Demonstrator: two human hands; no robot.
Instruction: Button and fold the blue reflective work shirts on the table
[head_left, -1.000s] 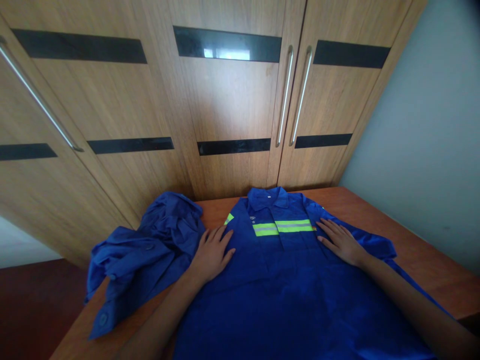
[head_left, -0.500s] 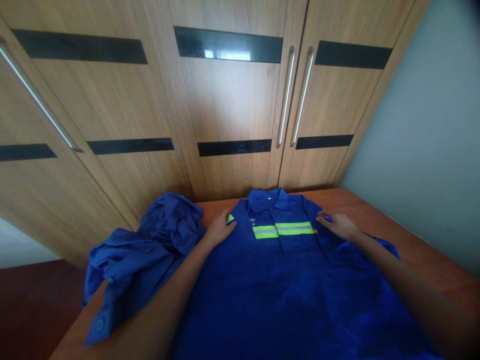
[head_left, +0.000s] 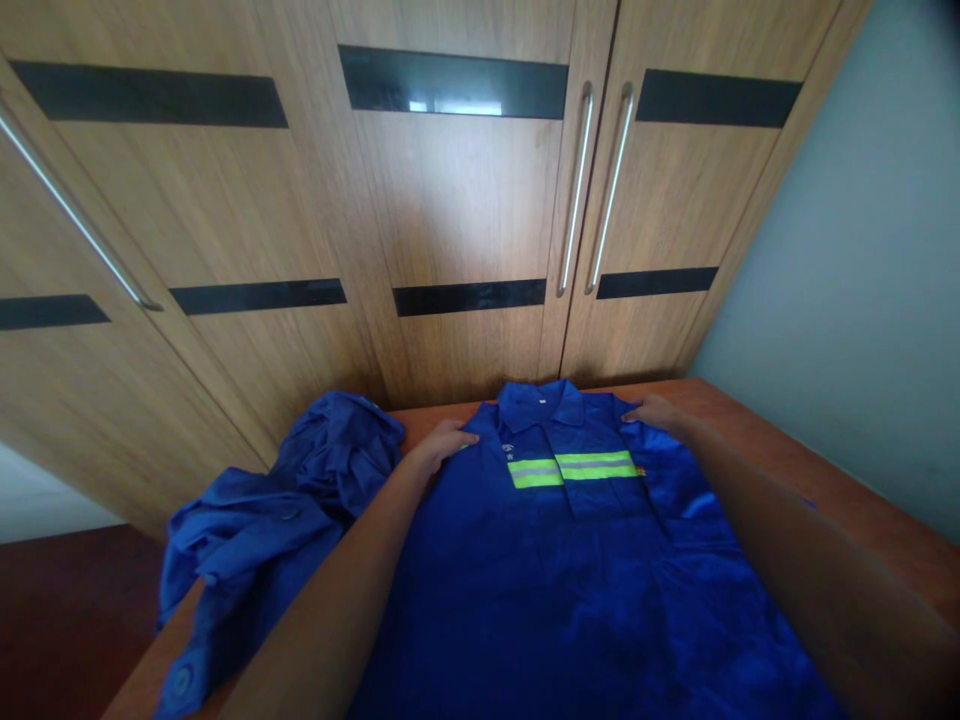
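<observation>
Jacket (head_left: 577, 580), blue, yellow-green bands (head_left: 598, 466) across the chest: laid out on the table (head_left: 709, 408), collar (head_left: 540, 406) nearest the cupboard (head_left: 465, 210). Left hand (head_left: 446, 443): pinching the jacket near one shoulder. Right hand (head_left: 658, 413): pinching the jacket near the opposite shoulder, grip partly hidden. Second garment (head_left: 262, 515), blue, crumpled in a heap: on the table, left of the jacket.

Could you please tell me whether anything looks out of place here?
The crumpled garment does: it lies bunched over the left edge of the table, beside a collared blue garment spread out smoothly.
</observation>
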